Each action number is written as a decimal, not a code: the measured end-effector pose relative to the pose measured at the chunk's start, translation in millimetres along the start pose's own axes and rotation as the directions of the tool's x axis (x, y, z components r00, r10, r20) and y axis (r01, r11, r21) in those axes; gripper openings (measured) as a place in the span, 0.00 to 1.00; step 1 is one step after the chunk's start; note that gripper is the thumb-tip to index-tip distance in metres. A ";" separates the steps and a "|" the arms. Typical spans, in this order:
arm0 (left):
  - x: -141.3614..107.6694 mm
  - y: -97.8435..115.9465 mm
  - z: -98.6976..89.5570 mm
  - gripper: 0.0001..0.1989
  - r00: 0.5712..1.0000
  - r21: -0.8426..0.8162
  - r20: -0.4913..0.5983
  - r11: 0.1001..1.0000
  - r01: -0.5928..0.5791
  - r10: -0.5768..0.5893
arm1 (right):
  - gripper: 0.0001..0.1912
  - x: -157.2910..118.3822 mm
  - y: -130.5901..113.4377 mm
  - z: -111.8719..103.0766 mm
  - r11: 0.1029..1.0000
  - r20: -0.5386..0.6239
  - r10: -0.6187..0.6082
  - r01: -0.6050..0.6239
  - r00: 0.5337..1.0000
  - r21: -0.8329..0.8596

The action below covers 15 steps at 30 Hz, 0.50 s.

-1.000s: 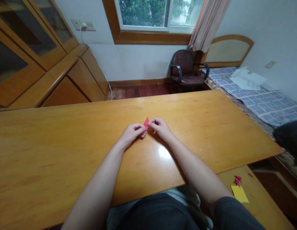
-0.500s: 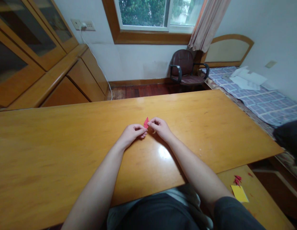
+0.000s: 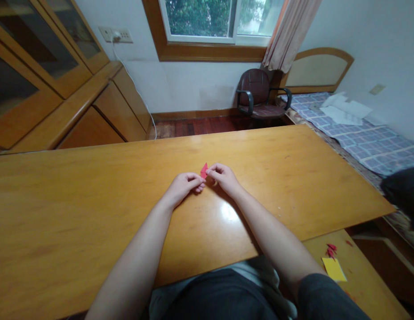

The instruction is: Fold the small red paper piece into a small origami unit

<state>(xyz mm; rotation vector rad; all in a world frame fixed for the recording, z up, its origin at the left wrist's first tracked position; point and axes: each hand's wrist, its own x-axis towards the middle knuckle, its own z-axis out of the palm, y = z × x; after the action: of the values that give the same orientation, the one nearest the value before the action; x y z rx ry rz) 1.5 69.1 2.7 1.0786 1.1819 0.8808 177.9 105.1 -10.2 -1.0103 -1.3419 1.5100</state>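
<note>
A small folded piece of red paper point(image 3: 203, 170) is held above the wooden table point(image 3: 93, 195), its pointed end facing away from me. My left hand point(image 3: 188, 184) pinches its lower end between thumb and forefinger. On the paper's right edge, the thumb and forefinger of my right hand point(image 3: 222, 177) are closed. The curled fingers of both hands hide part of the paper's lower portion.
At the lower right, a lower surface point(image 3: 367, 275) bears a yellow paper square point(image 3: 334, 269) and small red folded pieces point(image 3: 331, 250). Beyond the table stand a brown armchair point(image 3: 255, 91) and a bed point(image 3: 356, 133); a cabinet point(image 3: 90, 129) is at left.
</note>
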 end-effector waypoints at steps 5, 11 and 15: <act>0.4 -0.1 0.2 0.15 1.000 -0.039 -0.002 0.999 -0.017 0.017 | 0.16 -0.5 1.1 0.2 1.000 0.000 0.003 -0.003 1.000 0.014; 0.2 2.2 1.8 0.17 1.000 -0.047 -0.008 0.998 -0.030 0.029 | 0.16 -0.9 1.4 0.4 1.000 -0.001 -0.002 0.002 1.000 0.000; 1.8 0.0 2.7 0.17 0.998 -0.041 -0.051 0.999 -0.032 0.030 | 0.16 -1.0 -0.3 1.2 1.000 0.010 0.008 -0.008 1.000 0.001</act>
<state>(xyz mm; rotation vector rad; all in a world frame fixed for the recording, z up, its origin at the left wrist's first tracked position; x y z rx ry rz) 4.6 70.3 2.3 1.0490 1.1864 0.9577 177.1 103.8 -9.8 -1.0102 -1.3448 1.5234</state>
